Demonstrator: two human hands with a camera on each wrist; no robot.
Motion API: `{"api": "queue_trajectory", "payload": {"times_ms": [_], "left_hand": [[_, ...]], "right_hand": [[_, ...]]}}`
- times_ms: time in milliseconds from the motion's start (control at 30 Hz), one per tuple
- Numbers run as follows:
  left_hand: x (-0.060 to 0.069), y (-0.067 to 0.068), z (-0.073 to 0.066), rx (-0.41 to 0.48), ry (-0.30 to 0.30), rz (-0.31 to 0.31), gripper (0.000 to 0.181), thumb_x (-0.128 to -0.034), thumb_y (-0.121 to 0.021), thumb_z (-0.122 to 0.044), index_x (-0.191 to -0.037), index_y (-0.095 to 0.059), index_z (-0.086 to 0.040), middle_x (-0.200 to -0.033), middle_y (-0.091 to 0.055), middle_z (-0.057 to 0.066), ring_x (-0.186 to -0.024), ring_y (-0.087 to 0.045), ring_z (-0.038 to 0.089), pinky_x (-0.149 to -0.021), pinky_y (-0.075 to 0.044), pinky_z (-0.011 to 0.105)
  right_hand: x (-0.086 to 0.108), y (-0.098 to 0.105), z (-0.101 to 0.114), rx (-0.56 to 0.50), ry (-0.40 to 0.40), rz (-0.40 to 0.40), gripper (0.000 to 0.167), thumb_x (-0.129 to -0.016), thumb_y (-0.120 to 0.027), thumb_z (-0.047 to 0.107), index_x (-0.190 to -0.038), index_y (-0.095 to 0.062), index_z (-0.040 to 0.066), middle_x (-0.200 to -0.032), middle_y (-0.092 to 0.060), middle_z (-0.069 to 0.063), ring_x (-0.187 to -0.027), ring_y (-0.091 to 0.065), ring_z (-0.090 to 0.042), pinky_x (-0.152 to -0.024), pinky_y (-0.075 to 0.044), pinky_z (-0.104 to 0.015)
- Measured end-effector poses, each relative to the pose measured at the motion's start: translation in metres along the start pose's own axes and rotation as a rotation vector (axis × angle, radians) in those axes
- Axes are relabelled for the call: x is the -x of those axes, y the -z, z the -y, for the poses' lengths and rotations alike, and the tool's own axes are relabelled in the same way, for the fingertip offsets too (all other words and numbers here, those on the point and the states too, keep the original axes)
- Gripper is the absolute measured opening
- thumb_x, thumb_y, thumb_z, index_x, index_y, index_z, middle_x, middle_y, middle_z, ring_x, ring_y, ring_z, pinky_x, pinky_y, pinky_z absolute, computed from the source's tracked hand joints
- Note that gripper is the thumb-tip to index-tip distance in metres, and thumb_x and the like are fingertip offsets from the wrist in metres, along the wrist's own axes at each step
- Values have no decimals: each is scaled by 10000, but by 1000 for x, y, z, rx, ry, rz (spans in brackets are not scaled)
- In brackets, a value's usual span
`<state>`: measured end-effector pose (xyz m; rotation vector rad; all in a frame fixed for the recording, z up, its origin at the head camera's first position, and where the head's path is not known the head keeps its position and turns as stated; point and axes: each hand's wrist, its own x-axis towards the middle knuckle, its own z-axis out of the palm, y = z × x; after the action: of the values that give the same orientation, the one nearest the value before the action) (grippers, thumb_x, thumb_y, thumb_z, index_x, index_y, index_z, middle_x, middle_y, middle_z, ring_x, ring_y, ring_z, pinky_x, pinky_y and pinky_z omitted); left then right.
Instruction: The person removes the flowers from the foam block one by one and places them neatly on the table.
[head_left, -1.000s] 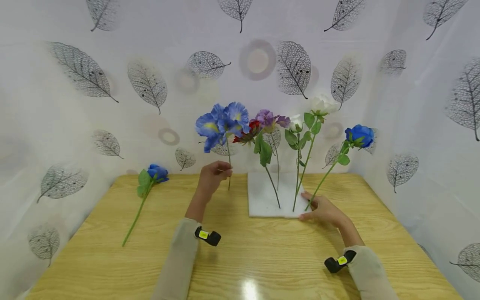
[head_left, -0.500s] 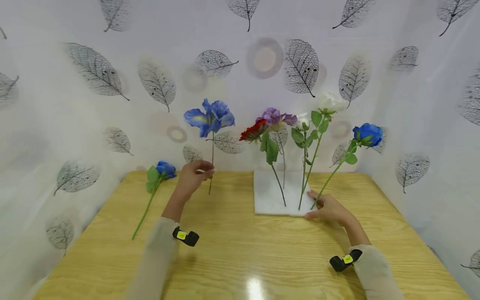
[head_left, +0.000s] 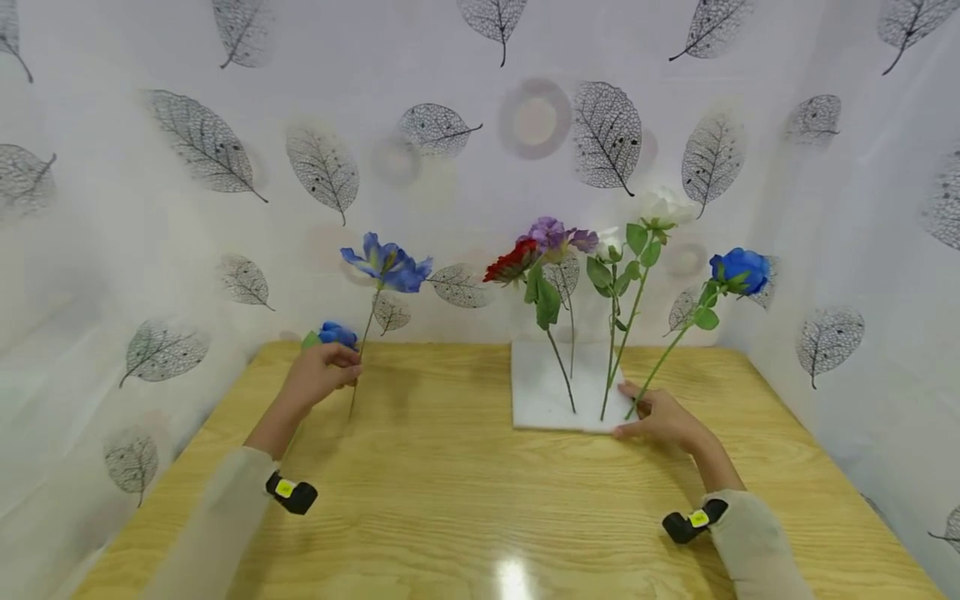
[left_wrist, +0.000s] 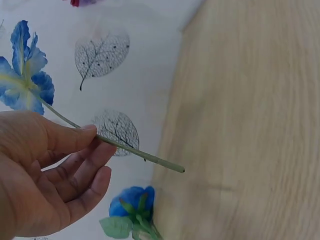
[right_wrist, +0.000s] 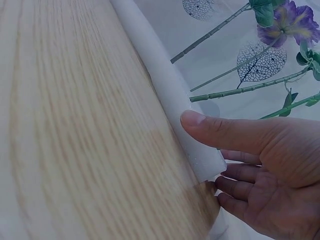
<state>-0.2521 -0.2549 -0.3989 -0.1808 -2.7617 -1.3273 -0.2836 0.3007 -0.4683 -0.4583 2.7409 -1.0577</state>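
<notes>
Blue petals top the iris point(head_left: 386, 265), held by its thin stem between the thumb and fingers of the left hand point(head_left: 318, 375). The grip falls on the lower stem, leaving the bloom uncrushed and a short free end below; this is judged deliberate, for control of that end. The right hand point(head_left: 663, 417) holds the near right corner of the white slab point(head_left: 543, 400), thumb at the front edge, fingers at the side, presumably to steady it. The slab lies flat on the tabletop point(head_left: 420, 492) and apparently serves as a base: the red flower point(head_left: 512, 262), purple flower point(head_left: 551, 236), tall white rose point(head_left: 663, 207), short white rose point(head_left: 609, 242) and right blue rose point(head_left: 741, 272) stand up from it, the last leaning outward. As to position, the iris is in the left hand, well apart from the slab and the right hand. The left blue rose point(head_left: 337, 335) shows just behind the left hand. Whether the iris stem's tip touches the tabletop cannot be told for certain.
</notes>
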Motion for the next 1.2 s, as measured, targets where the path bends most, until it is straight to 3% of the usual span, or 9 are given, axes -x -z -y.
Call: {"api": "queue_trajectory", "payload": {"times_ms": [200, 300, 467, 533, 667, 733, 833, 933, 1200], "left_hand": [[12, 11, 13, -49, 69, 57, 330, -983, -658, -112, -1209, -630, 126, -1038, -713, 241, -833, -735, 271, -745, -620, 398], [16, 15, 21, -45, 101, 82, 333, -970, -656, -97, -1193, -625, 147, -1029, -714, 249, -814, -736, 252, -763, -622, 451], [21, 18, 31, -33, 169, 100, 323, -939, -671, -86, -1159, -635, 147, -984, -717, 207, -796, -725, 211, -751, -624, 432], [22, 20, 34, -21, 188, 106, 310, -935, -671, -77, -1142, -636, 151, -972, -718, 201, -791, -719, 200, -751, -628, 422], [24, 21, 40, 16, 223, 133, 283, -953, -643, -64, -1126, -623, 158, -968, -720, 218, -797, -715, 188, -754, -627, 407], [25, 20, 42, 35, 238, 146, 271, -956, -629, -55, -1124, -616, 158, -973, -722, 226, -801, -713, 183, -748, -624, 396], [25, 17, 44, 44, 248, 150, 258, -939, -635, -44, -1104, -622, 154, -966, -728, 236, -797, -714, 183, -731, -622, 387], [25, 14, 46, 32, 246, 157, 250, -928, -645, -37, -1093, -632, 151, -960, -730, 244, -787, -711, 182, -715, -619, 380], [24, 9, 47, 9, 273, 160, 210, -916, -654, -22, -1053, -649, 137, -905, -734, 205, -746, -701, 162, -672, -608, 360]], "right_hand": [[2, 1, -3, -6, 5, -8, 945, -795, -889, 310, -1524, -395, -36, -1572, -343, -288, -1299, -416, -308, -931, -398, -233], [1, 1, -5, -11, 5, -2, 952, -798, -888, 310, -1526, -385, -41, -1574, -333, -294, -1396, -383, -372, -1009, -428, -330], [1, 1, -6, -36, 0, 5, 954, -805, -883, 302, -1533, -372, -43, -1586, -311, -292, -1488, -275, -462, -1140, -366, -552], [2, 1, -6, -37, -3, 0, 955, -801, -885, 303, -1533, -377, -39, -1589, -313, -284, -1490, -279, -452, -1149, -363, -539], [3, 2, -4, -27, -1, -2, 945, -799, -887, 298, -1527, -386, -39, -1582, -322, -288, -1451, -331, -415, -1054, -425, -362], [3, 2, -4, -28, 0, 0, 942, -800, -887, 295, -1525, -387, -40, -1579, -324, -291, -1440, -341, -415, -1020, -420, -336], [4, 2, -4, -41, 0, 1, 944, -799, -889, 287, -1525, -384, -44, -1579, -322, -292, -1483, -284, -474, -1105, -426, -460], [3, 2, -5, -54, 6, 6, 947, -802, -886, 273, -1526, -372, -57, -1580, -308, -302, -1488, -228, -519, -1172, -324, -624], [-1, -1, -7, -75, 11, 17, 961, -807, -882, 281, -1537, -354, -54, -1603, -277, -286, -1505, -179, -514, -1199, -246, -648]]}}
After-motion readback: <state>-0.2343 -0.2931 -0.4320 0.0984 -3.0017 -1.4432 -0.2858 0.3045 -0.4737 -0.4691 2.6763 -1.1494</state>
